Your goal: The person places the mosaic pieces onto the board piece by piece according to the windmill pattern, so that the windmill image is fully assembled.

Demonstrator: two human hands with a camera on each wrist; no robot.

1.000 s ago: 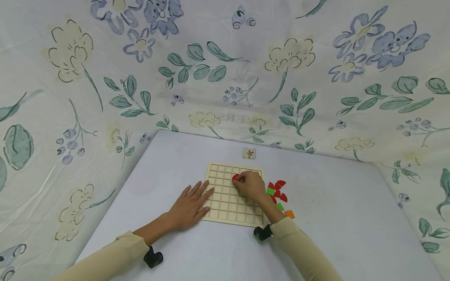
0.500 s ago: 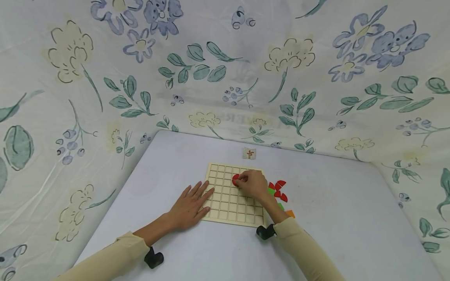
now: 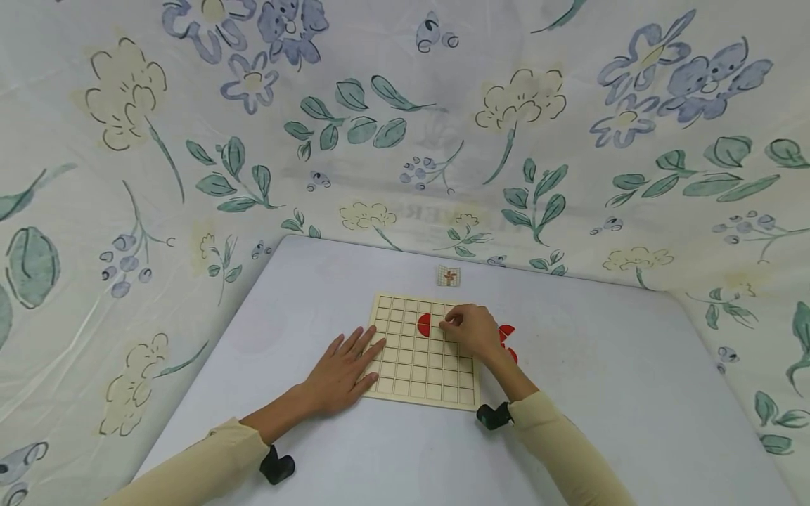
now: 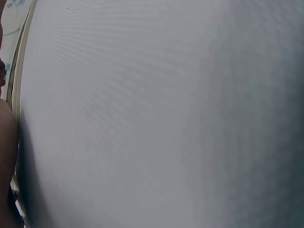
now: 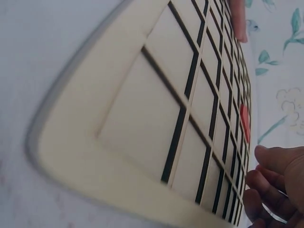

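Observation:
A wooden grid board (image 3: 405, 364) lies on the white table; the right wrist view shows its corner (image 5: 95, 166) up close. The left hand (image 3: 338, 372) is spread flat, its fingertips resting on the board's left edge. Two red pieces (image 3: 425, 325) sit in neighbouring cells of the upper part, together forming a half disc; red (image 5: 244, 122) also shows in the right wrist view. Just right of them, above the board, is the right hand (image 3: 473, 330), fingers loosely bent with no piece visible between them. At the left wrist view's edge, part of the left hand (image 4: 7, 147) shows.
Red pieces (image 3: 506, 332) lie right of the board, partly hidden by the right hand and forearm. Behind the board stands a small patterned card (image 3: 448, 276). Black devices (image 3: 276, 465) are at both wrists. A floral cloth (image 3: 392, 176) hangs beyond the table.
The right hand has drawn away to the right from the red pieces on the board, uncovering them. Its forearm now hides the green and orange pieces. The left hand has stayed still.

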